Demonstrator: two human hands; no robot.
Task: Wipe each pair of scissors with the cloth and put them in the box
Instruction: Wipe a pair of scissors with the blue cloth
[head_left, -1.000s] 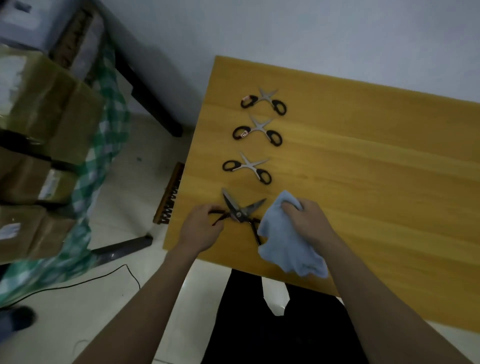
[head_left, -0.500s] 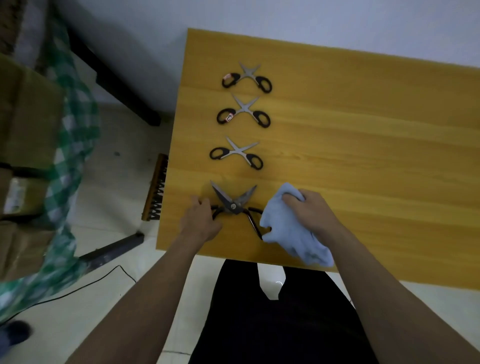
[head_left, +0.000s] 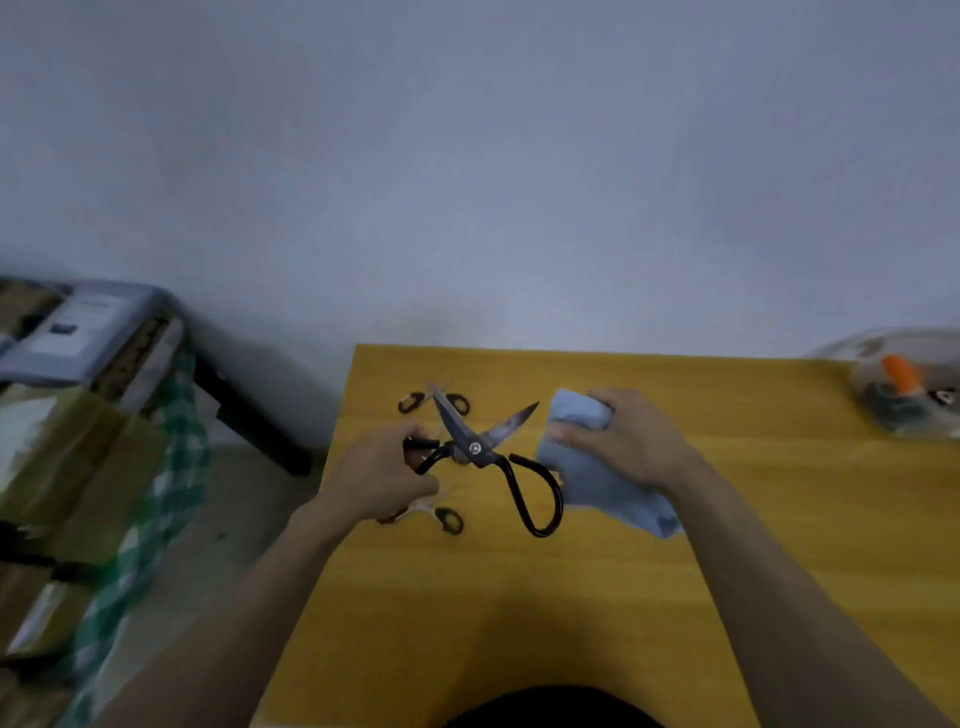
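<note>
scissors (head_left: 475, 448) handle within left fingers (head_left: 415, 432)

Plain pale grey wall (head_left: 519, 182) filling the top, dim even light, yellow wooden table (head_left: 649, 597) butted against it, stacked cardboard boxes (head_left: 67, 457) under green checked cloth (head_left: 171, 499) at left, light tiled floor (head_left: 228, 519) between.

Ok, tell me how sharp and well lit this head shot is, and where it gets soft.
Head view: dim, flat light, no glare. The large scissors in the left hand are fairly sharp; the small scissors behind them and the clear container at the right edge are smeared. Wide-angle bend curves the table edges; the boxes on the left are soft. The right hand holds the cloth.
</note>
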